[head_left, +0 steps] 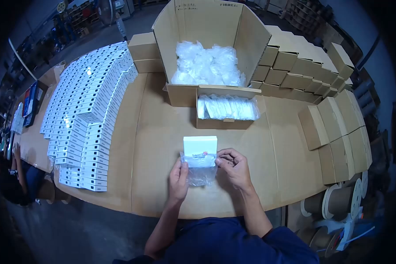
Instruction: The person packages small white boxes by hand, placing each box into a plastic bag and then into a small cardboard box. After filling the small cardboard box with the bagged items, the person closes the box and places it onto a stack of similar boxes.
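In front of me a small white box (200, 144) with a red logo sits partly inside a clear plastic bag (201, 177). Its upper part sticks out of the bag's opening. My left hand (178, 179) is closed on the bag's left edge, thumb on the front. With thumb and fingers pinched, my right hand (236, 169) grips the bag's right edge near the opening. Beyond them, a small open carton (224, 125) holds a row of bagged white items (229, 108). Behind that, a large open carton (209, 20) contains a heap of clear plastic bags (209, 64).
Stacked white boxes (90, 105) cover the left of the cardboard-topped table (158, 141). Brown cartons (303, 66) are piled at the back right, with more cartons (339, 136) at the right edge. Cable spools (341, 200) stand below right. Another person (17, 176) is at far left.
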A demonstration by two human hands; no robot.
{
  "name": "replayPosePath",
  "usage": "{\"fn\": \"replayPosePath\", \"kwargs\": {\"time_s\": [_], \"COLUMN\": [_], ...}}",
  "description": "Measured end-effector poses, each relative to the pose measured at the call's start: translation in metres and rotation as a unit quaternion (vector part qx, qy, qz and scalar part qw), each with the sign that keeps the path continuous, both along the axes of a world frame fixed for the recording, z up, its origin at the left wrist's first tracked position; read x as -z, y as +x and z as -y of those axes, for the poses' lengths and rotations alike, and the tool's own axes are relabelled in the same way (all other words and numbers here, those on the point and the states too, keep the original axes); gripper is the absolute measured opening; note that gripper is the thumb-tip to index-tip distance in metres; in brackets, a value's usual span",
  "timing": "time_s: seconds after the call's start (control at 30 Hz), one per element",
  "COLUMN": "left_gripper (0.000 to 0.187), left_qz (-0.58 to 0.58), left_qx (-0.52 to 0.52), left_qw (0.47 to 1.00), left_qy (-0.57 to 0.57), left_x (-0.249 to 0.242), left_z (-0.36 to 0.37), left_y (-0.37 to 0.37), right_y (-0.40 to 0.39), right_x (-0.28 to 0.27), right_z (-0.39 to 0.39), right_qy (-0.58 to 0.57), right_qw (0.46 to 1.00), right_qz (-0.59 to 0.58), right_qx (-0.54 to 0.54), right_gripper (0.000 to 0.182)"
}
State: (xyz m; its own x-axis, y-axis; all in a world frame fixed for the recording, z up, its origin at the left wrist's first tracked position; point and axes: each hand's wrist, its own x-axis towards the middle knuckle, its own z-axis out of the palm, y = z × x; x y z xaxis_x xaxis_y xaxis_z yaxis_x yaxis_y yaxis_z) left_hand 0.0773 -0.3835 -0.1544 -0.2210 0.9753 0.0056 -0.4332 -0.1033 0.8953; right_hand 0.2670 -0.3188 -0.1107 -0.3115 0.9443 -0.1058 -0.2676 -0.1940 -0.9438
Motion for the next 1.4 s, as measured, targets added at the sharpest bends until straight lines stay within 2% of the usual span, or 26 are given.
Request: {"fn": "replayPosePath", "kwargs": {"time_s": [0.1,0.3,0.4,0.5,0.53,0.63,0.67,0.77,0.87,0.97,1.07,1.37,1.4], "left_gripper": [0.042,0.041,0.04,0.038,0.035,0.034,0.033,0.033,0.032,0.03,0.025,0.016,0.015], "left_qz": [0.029,-0.067,-0.055,-0.057,-0.115,-0.131,-0.047,0.029,0.052,0.152,0.154,-0.003,0.037], "left_qx": [-0.033,-0.029,-0.025,-0.032,-0.015,-0.026,-0.063,-0.084,-0.023,-0.015,-0.023,-0.032,-0.017], "left_qw": [0.999,0.997,0.997,0.998,0.993,0.99,0.996,0.995,0.995,0.979,0.98,0.999,0.999], "left_qy": [-0.02,-0.034,-0.048,0.0,0.024,-0.047,-0.039,-0.04,-0.086,-0.133,-0.127,0.002,0.004], "left_x": [-0.003,-0.008,-0.004,-0.007,-0.01,0.013,0.022,0.015,0.031,0.008,0.009,0.024,0.015], "left_z": [0.001,-0.001,0.0,-0.004,-0.008,-0.008,-0.011,-0.014,-0.013,-0.008,-0.009,-0.009,-0.008], "left_y": [-0.005,-0.012,-0.016,-0.019,-0.021,-0.023,-0.014,-0.002,-0.01,-0.004,-0.003,-0.008,-0.008], "right_y": [0.002,0.002,0.009,0.011,0.009,0.007,0.007,0.0,-0.001,-0.004,-0.006,0.003,0.003], "right_x": [-0.003,-0.001,0.003,0.005,0.005,0.014,0.017,0.019,0.021,0.021,0.018,0.026,0.026], "right_z": [-0.002,-0.003,-0.004,-0.007,-0.008,-0.011,-0.009,-0.002,0.004,0.005,0.004,0.006,0.006], "right_qy": [0.029,0.051,0.072,0.107,0.114,0.106,0.097,0.087,0.093,0.092,0.095,0.059,0.047], "right_qw": [0.999,0.998,0.996,0.992,0.991,0.993,0.994,0.995,0.995,0.995,0.995,0.992,0.99], "right_qz": [-0.006,-0.017,-0.014,-0.023,-0.035,-0.022,-0.009,0.029,0.01,-0.018,-0.022,-0.096,-0.118], "right_qx": [-0.012,-0.028,-0.042,-0.057,-0.057,-0.051,-0.047,-0.029,-0.028,-0.041,-0.032,-0.054,-0.058], "right_gripper": [0.022,0.016,0.013,0.01,0.009,0.008,0.007,0.007,0.009,0.009,0.01,0.01,0.01]}}
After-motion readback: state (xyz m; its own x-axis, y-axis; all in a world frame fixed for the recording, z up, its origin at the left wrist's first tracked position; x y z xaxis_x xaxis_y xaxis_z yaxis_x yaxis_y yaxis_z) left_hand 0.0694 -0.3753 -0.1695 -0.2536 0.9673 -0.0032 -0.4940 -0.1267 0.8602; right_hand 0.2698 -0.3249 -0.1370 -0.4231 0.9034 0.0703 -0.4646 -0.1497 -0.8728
